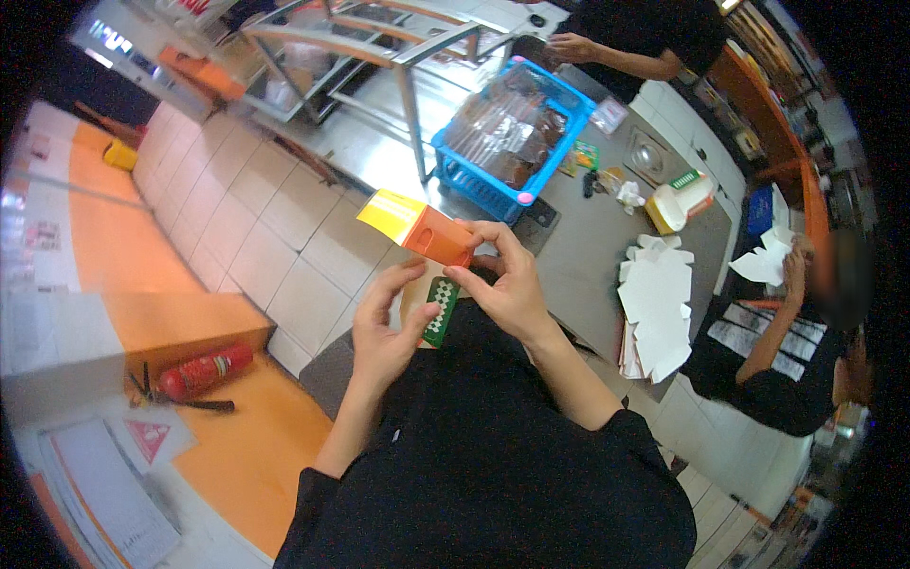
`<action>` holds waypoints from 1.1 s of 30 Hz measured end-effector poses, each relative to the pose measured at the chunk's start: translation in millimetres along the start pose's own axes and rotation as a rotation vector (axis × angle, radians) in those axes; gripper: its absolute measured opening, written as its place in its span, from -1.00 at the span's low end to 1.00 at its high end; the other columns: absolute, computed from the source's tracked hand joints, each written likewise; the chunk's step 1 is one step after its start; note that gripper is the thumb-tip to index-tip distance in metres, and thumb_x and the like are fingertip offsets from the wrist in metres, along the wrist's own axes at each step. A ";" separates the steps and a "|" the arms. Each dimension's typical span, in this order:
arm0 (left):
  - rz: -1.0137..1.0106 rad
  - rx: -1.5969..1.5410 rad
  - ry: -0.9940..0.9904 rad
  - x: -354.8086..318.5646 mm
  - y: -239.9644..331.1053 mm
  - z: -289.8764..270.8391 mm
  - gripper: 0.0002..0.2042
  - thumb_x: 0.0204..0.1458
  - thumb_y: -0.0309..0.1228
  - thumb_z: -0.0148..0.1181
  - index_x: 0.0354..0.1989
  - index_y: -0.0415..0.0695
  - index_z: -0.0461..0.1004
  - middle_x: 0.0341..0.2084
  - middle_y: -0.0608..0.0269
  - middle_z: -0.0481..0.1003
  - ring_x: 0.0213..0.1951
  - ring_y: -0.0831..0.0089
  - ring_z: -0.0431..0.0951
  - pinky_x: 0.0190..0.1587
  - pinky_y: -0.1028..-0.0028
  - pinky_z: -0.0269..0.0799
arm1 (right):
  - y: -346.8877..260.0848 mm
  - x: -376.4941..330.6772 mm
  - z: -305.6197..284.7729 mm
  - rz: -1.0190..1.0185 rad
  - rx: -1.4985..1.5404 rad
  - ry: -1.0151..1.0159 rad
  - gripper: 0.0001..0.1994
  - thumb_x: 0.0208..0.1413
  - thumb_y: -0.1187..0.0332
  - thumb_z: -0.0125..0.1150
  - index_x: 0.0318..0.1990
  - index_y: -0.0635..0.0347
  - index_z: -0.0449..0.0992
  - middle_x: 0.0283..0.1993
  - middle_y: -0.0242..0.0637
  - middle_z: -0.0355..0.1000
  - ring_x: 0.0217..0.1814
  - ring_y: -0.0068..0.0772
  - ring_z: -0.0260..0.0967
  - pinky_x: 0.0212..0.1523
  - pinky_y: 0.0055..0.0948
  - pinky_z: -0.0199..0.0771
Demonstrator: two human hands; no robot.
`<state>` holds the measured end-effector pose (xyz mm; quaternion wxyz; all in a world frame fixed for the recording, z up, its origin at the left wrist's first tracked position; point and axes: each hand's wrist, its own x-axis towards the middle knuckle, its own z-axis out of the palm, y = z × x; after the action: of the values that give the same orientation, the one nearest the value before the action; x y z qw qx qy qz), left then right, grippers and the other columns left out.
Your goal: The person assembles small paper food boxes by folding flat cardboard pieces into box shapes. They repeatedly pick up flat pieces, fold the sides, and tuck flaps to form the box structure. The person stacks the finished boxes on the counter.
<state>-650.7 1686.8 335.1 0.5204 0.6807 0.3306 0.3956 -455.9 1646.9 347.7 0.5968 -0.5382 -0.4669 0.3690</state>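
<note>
The box (pixel 438 239), orange and yellow with a green panel, is sitting in the air between the hands, in front of the person's dark shirt. The right hand's (pixel 514 292) grip is pinching its orange end narrowly between thumb and fingers; the left hand's (pixel 379 332) grip is holding it more loosely, the thumb resting by the green panel. It is looking like thin folded card: probably light, stiff along the folds, smooth, and easily creased at its flaps, so the folded edges are offering the safest hold. Beyond it, a blue basket (pixel 472 182) of clear-wrapped things is standing on the desk (pixel 588 261); flat cartons (pixel 656 308) are lying rightward, and a co-worker's hand (pixel 798 266) is holding white card (pixel 763 261).
</note>
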 end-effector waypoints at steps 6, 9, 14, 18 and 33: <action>-0.081 -0.611 0.115 9.2 8.6 -4.6 -0.51 0.22 -0.29 0.29 0.23 -0.30 0.33 0.11 0.09 0.49 0.20 0.31 0.46 0.29 0.29 0.31 | 2.2 -9.6 -9.7 -0.348 -0.353 0.024 -0.46 -0.03 0.55 0.48 0.15 0.22 0.42 0.21 -0.12 0.42 0.28 -0.18 0.39 0.25 -0.24 0.47; -0.214 -0.537 0.215 15.7 14.5 2.1 -0.58 0.29 -0.37 0.19 0.21 -0.33 0.30 0.04 0.12 0.52 0.11 0.33 0.52 0.22 0.29 0.39 | 5.9 -18.0 -7.4 -0.472 -0.448 -0.037 -0.41 -0.05 0.42 0.52 0.18 0.21 0.42 0.21 -0.09 0.41 0.30 -0.01 0.36 0.30 -0.20 0.38; 0.003 0.175 -0.040 24.4 19.9 12.5 -0.80 0.16 -0.54 0.27 -0.06 -0.28 0.51 -0.22 0.12 0.60 -0.17 0.27 0.60 -0.09 0.30 0.48 | 24.1 -29.7 -37.8 -0.190 -0.485 0.152 -0.42 0.03 0.25 0.50 0.20 0.14 0.42 0.15 -0.14 0.44 0.18 -0.19 0.42 0.14 -0.24 0.48; 0.230 0.420 -0.167 29.2 3.5 17.6 -0.85 0.02 -0.57 0.37 -0.24 -0.22 0.57 -0.39 0.07 0.58 -0.31 0.14 0.56 -0.23 0.28 0.42 | 76.1 -14.4 -150.1 0.061 -0.581 0.532 -0.46 0.12 0.26 0.38 0.25 0.06 0.38 -0.11 -0.29 0.55 -0.15 -0.36 0.50 -0.09 -0.37 0.50; 0.295 0.647 -0.221 17.3 -12.7 10.6 -0.73 0.02 -0.54 0.33 -0.06 -0.07 0.59 -0.34 0.20 0.48 -0.18 0.18 0.47 -0.05 0.25 0.35 | 196.1 8.3 -401.2 0.272 -0.890 1.060 -0.77 0.24 0.28 0.21 -0.23 0.31 0.63 -0.37 -0.11 0.62 -0.31 -0.20 0.61 -0.26 -0.28 0.55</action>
<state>-633.7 1700.0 324.6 0.2483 0.8889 0.2789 0.2655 -58.4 1564.3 161.6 0.4157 -0.8920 -0.1483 -0.0979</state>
